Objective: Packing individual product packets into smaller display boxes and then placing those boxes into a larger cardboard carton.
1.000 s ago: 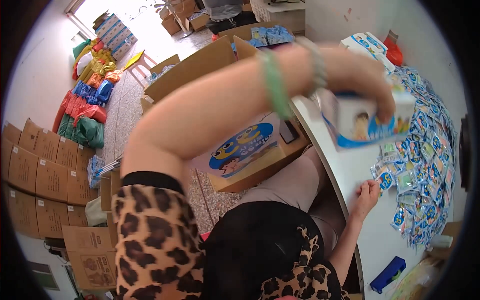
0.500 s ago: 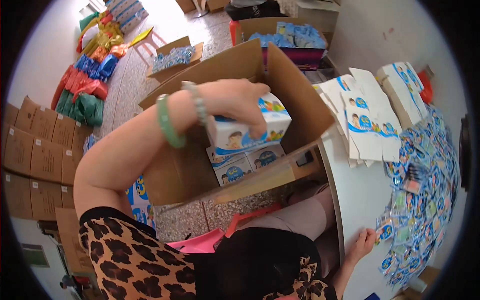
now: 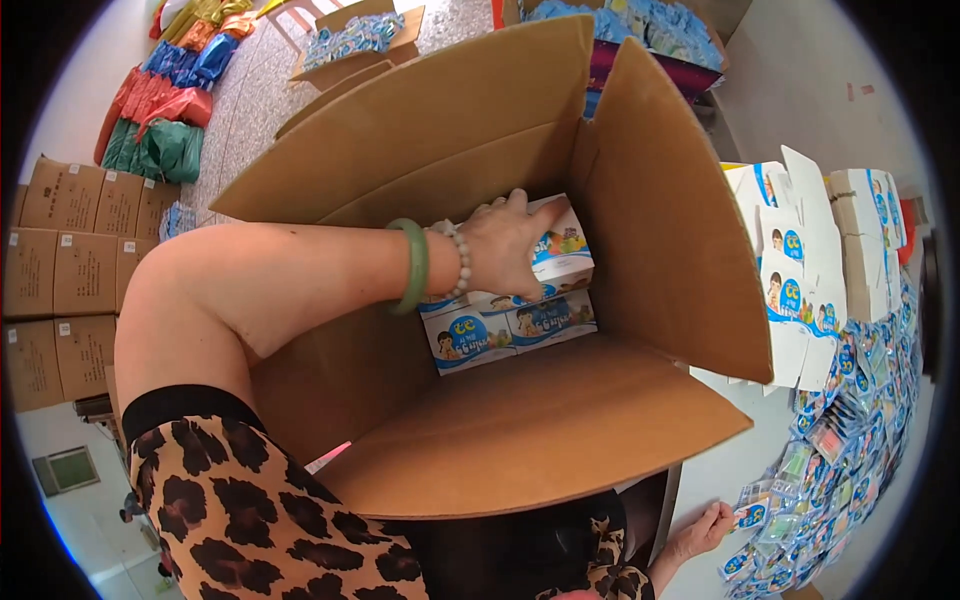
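My left hand point(image 3: 505, 248), with a green bangle and a bead bracelet at the wrist, reaches down into a large cardboard carton point(image 3: 480, 455). Its fingers and thumb grip a small white printed box point(image 3: 565, 255) from above. This box is level with the tops of other small white boxes point(image 3: 470, 338) inside the carton; whether it rests on them is hidden by my hand. At the lower right, my right hand point(image 3: 703, 530) lies on the white table point(image 3: 700, 490), its fingers loosely stretched, beside the edge of a heap of small blue-and-white packets point(image 3: 800, 510).
Flattened white box blanks point(image 3: 790, 270) are stacked on the table behind the packets. Beyond the carton stand an open box of packets point(image 3: 355, 40) and a dark box of blue packets point(image 3: 660, 50). Sealed brown cartons point(image 3: 80, 260) and coloured bags point(image 3: 165, 115) line the left.
My left hand has lowered the small box deeper into the carton. The carton looks larger and its near flap now stretches over my lap. My right hand stays by the packets.
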### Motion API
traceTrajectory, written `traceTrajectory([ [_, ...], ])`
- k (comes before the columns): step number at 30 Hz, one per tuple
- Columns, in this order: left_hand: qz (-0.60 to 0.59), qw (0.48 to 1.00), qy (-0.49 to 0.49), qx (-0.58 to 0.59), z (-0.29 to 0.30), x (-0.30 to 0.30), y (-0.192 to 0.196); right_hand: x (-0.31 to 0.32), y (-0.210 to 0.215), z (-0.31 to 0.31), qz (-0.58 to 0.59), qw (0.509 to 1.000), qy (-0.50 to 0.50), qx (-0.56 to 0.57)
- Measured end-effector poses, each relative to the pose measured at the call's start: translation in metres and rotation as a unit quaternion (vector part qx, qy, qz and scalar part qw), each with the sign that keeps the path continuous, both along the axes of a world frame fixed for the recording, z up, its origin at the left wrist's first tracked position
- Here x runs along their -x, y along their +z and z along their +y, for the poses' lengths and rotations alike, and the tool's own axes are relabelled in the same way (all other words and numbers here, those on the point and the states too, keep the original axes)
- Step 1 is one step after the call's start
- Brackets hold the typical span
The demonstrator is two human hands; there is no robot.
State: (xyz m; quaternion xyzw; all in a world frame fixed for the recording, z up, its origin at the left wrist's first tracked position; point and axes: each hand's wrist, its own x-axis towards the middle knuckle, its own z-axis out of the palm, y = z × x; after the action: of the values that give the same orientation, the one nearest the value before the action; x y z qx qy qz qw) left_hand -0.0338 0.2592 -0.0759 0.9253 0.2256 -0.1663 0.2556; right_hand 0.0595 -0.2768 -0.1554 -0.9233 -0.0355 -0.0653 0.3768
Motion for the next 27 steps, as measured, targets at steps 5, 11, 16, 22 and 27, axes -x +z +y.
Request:
traceTrajectory([
  [5,0.033,0.995,-0.070,-0.064,-0.003,0.022,-0.008,0.001,0.000,0.004,-0.006,1.000,0.012,0.006],
  [11,0.092,0.969,-0.115,-0.201,-0.010,0.061,-0.035,0.003,0.005,0.009,0.014,1.000,-0.021,0.005],
  [16,0.374,0.881,-0.088,-0.276,-0.015,0.082,-0.052,0.001,0.001,0.000,0.018,1.000,-0.007,-0.004],
  [22,0.353,0.926,-0.080,-0.108,-0.002,0.073,-0.062,0.002,0.000,-0.005,0.039,0.999,-0.005,-0.010],
  [27,0.266,0.924,-0.215,-0.171,-0.014,0.060,-0.035,0.004,0.000,0.001,0.038,0.998,-0.010,-0.042],
])
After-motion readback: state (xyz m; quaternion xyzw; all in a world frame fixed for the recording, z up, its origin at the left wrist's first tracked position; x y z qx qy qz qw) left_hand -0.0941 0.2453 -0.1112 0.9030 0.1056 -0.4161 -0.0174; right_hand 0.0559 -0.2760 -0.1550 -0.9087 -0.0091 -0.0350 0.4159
